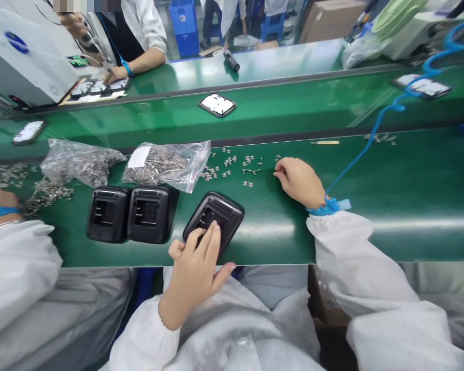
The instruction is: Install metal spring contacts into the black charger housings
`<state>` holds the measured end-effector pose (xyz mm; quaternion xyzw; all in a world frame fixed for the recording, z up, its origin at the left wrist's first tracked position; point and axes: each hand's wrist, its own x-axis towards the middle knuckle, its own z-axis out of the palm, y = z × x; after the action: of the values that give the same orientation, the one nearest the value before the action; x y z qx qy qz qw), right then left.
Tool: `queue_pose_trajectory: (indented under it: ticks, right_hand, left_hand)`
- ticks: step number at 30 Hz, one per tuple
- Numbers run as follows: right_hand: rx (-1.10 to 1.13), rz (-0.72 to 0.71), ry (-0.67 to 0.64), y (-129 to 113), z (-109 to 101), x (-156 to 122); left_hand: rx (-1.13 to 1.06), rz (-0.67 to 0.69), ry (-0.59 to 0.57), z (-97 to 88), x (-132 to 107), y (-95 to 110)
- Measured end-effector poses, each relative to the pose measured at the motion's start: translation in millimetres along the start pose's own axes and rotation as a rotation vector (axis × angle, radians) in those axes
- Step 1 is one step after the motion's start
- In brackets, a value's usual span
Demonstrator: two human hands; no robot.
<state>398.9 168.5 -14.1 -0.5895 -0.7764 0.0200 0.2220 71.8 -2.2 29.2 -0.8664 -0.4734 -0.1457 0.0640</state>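
Note:
My left hand [195,265] lies over a black plastic casing [232,211] with a recessed bay, set at a slant near the table's front edge. Its fingers are stretched out, the tips touching the bay, and the thumb stands apart. To the right, my right hand [299,180] is at the table surface, thumb and fingers pinched together. Whatever sits in that pinch is too small or hidden to make out. Small bent metal pieces [248,184] lie scattered between the hands, with one metal piece [277,158] just beyond my right fingertips.
Two similar black casings [107,214] [149,214] stand side by side to the left. Behind them lie clear bags of metal pieces [158,167] [88,165]. A blue coiled cord [371,136] runs to my right wrist. Co-workers' hands [0,201] [116,73] are at left and across. A white-topped unit [217,104] lies on the green strip.

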Motion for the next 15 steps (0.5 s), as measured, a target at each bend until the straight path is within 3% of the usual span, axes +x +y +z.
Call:
queue_pose_trajectory:
  ticks: [4,7,12,15]
  right_hand:
    - [-0.002,0.080,0.210,12.1,-4.6,0.5]
    - [-0.016,0.158,0.288,25.4,-3.0,1.5]
    - [0.071,0.264,0.251,41.0,8.7,0.6]
    - [0.121,0.251,0.179,42.3,13.0,-0.7]
  left_hand:
    - [0.044,-0.054,0.016,-2.3,-5.7,-11.6]
    - [0.090,-0.066,0.035,-2.1,-6.1,-18.6]
    - [0.095,-0.117,0.025,3.4,-2.2,-21.5]
    - [0.089,-0.173,0.010,7.8,1.9,-20.9]
